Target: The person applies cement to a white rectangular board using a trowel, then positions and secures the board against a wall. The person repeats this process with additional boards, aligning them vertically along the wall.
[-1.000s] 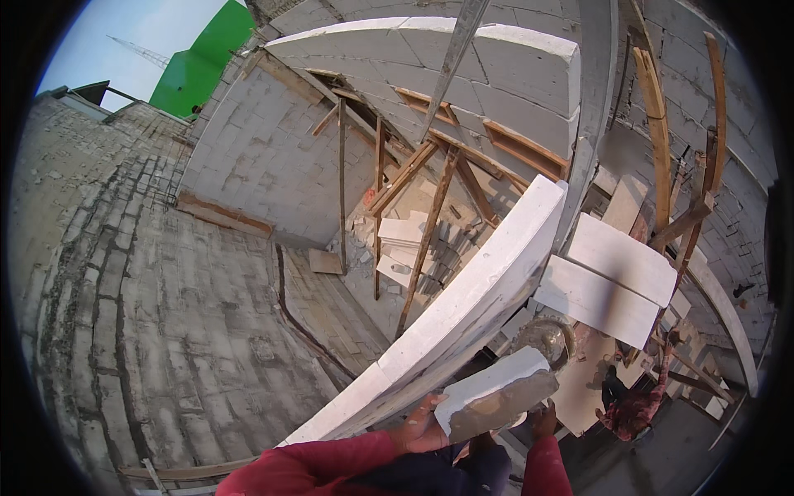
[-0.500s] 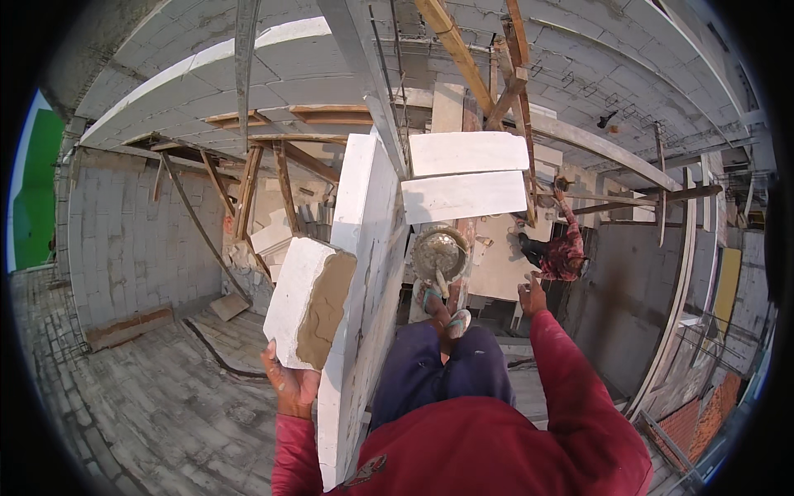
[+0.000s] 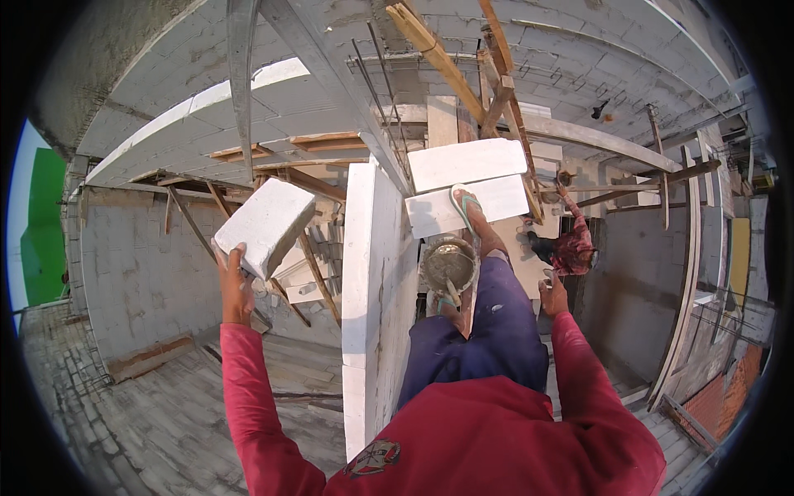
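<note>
Out to the left of the low wall, my left hand [image 3: 237, 289] grips a white lightweight concrete block [image 3: 265, 221] by its near corner. The block is held in the air, tilted, with its grey side turned to the right. My right hand [image 3: 554, 295] hangs out to the right of my knee, fingers loosely bent and apart, with nothing visible in it. Between my legs and the wall [image 3: 357, 273] stands a round bucket [image 3: 449, 264] of wet grey mortar, a trowel-like tool [image 3: 452, 289] resting in it. My right sandalled foot [image 3: 473, 211] is on a white block [image 3: 426, 213].
Another white block [image 3: 467, 164] lies beyond that one. A metal beam [image 3: 331, 78] slants over the wall's far end, near upright rebar. Wooden props [image 3: 500, 91] stand ahead. Below on the right, a co-worker [image 3: 571, 248] reaches forward.
My left hand has carried the block up, away from the wall and leftward, turning its mortar-coated face out of sight. My right foot has stepped forward onto the nearer white block.
</note>
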`<state>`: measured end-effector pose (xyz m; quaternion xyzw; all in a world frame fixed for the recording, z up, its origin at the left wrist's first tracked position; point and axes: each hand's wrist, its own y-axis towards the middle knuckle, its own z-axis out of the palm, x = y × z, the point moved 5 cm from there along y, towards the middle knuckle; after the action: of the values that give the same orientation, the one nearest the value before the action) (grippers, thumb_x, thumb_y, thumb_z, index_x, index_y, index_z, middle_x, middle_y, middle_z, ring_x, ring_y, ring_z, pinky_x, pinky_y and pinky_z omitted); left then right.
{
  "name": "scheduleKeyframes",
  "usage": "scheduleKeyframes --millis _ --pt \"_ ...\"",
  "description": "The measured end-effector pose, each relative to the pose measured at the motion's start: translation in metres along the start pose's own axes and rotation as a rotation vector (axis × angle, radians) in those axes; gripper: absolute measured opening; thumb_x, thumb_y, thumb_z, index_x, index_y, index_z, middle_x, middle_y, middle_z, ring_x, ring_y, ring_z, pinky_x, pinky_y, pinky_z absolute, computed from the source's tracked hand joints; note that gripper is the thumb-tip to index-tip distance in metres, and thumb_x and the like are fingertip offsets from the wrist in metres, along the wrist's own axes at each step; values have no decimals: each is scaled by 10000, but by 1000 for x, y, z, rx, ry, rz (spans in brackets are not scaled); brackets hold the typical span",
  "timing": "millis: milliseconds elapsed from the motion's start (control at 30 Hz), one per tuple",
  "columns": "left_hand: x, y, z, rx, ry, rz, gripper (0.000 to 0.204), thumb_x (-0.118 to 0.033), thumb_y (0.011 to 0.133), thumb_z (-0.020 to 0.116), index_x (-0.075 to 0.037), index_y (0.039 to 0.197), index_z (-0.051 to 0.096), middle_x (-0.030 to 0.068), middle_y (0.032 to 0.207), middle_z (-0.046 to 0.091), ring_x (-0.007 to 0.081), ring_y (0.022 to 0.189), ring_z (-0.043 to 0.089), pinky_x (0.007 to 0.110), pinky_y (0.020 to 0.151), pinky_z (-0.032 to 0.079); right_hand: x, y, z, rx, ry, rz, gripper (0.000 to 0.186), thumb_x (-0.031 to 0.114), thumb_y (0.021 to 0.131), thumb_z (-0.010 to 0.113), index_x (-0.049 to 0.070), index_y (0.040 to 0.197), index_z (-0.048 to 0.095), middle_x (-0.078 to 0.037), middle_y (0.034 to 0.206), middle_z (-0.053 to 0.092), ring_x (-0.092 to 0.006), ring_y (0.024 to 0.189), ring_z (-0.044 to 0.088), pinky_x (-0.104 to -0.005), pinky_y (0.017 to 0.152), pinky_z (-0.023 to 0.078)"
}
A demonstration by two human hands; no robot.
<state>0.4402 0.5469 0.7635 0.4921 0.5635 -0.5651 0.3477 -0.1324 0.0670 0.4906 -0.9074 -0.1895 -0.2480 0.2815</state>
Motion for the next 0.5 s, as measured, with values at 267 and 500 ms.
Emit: scheduleKeyframes --millis 267,500 --pt "5 158 86 55 336 16 732 -269 901 780 -43 1509 442 131 1352 599 275 1227 621 448 1001 524 191 163 57 135 290 -179 422 139 995 647 6 1390 585 -266 1280 678 -445 1177 657 -464 1012 525" --pt "48 271 185 339 641 167 615 -293 891 809 17 1381 605 198 1373 645 283 1233 646 440 1001 532 307 238 108 121 393 -391 445 213 1006 656 55 1417 596 -244 1380 639 -421 1290 595 -472 1120 459"
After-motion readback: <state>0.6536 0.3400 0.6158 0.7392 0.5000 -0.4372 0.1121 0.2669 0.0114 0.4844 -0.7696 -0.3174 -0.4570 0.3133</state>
